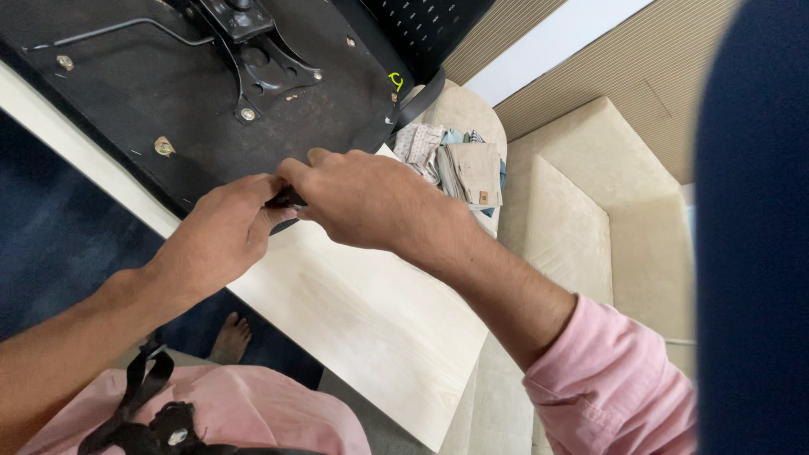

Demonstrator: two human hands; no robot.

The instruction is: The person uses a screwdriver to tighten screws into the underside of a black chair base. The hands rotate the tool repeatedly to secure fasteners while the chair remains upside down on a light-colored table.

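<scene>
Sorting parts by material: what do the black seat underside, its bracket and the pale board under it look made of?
The black seat underside looks like matte board or plastic, scuffed and dusty; which one is unclear. The bracket looks like black-painted metal, with a slight sheen and bolts. The pale board looks like light wood or laminate, with faint grain.

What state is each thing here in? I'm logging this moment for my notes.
Black upturned chair seat base: underside up, lying on the pale wooden board.
Black metal bracket: bolted to the base.
Small black part: pinched between both hands.
Left hand: closed on the part.
Right hand: closed on the part.
Folded clothes: stacked on the beige sofa.
</scene>
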